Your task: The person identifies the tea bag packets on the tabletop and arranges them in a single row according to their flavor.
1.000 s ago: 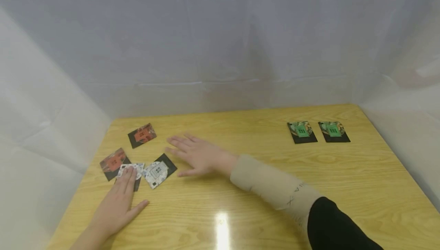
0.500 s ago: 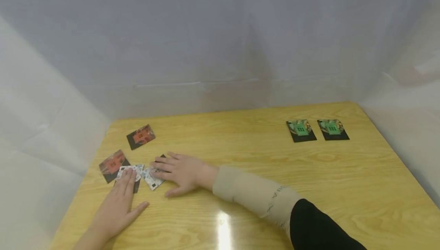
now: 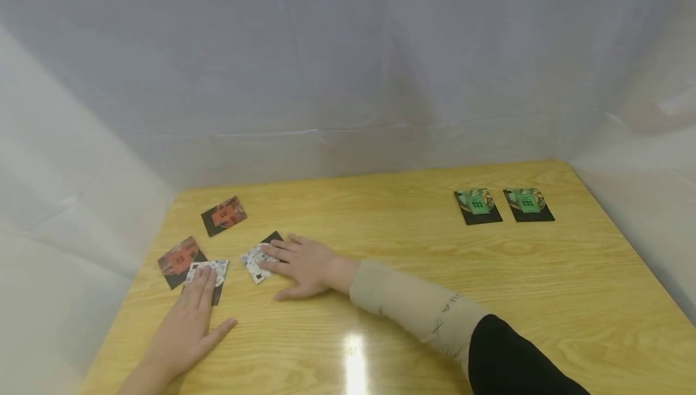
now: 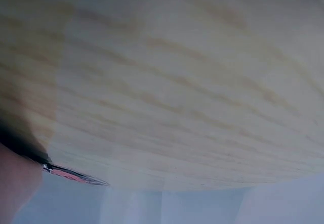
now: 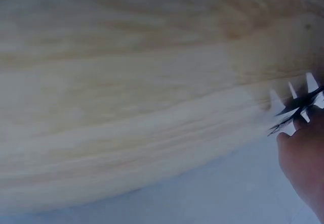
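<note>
My right hand (image 3: 296, 262) lies flat on the wooden table (image 3: 413, 274), its straight fingers pressing a white-and-black card (image 3: 257, 257). In the right wrist view that card's edge (image 5: 298, 110) shows by the fingertips (image 5: 304, 163). My left hand (image 3: 187, 316) rests flat near the front left, fingertips on another white-patterned card (image 3: 213, 268). That card overlaps a red-and-black card (image 3: 176, 259). A second red card (image 3: 224, 215) lies further back. The left wrist view shows only blurred table and a red card's edge (image 4: 76, 176).
Two green-and-black cards (image 3: 477, 205) (image 3: 528, 204) lie side by side at the far right of the table. White sheeting (image 3: 348, 69) closes off the back and both sides. A light glare (image 3: 353, 353) shines on the wood near the front.
My right hand came down onto the right white card and slid it right and slightly back, away from the left one. The left hand has stayed put.
</note>
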Tool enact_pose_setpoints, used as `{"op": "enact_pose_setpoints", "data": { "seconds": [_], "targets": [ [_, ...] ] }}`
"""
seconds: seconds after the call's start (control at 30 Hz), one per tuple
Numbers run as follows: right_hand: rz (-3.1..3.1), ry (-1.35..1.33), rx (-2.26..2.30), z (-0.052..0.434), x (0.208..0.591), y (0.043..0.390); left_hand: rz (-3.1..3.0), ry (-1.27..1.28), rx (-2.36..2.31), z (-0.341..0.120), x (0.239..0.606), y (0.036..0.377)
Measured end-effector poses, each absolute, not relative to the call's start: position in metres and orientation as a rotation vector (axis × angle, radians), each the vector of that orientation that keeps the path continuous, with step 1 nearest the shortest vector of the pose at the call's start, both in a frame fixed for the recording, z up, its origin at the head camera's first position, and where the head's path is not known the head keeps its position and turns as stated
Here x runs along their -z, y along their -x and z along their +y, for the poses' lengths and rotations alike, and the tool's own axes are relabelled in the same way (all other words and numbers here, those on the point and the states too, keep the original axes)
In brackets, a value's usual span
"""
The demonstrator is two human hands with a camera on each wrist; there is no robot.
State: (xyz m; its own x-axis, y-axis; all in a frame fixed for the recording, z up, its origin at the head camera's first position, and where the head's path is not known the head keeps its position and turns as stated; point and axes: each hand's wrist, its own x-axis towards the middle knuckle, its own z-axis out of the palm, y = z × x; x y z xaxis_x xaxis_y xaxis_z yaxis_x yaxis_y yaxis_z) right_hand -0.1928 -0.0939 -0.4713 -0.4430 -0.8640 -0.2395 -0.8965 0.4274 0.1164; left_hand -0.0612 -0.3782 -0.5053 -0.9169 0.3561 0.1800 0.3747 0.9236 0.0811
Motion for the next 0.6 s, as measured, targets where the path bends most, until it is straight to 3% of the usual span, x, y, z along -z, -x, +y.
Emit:
{"op": "enact_pose_setpoints", "data": {
  "seconds": [0.6],
  "targets": [
    [2.696, 1.259, -0.128, -0.025, 0.473, 0.224, -2.934, 0.561, 0.191, -0.378, 0.502, 0.061]
  ]
}}
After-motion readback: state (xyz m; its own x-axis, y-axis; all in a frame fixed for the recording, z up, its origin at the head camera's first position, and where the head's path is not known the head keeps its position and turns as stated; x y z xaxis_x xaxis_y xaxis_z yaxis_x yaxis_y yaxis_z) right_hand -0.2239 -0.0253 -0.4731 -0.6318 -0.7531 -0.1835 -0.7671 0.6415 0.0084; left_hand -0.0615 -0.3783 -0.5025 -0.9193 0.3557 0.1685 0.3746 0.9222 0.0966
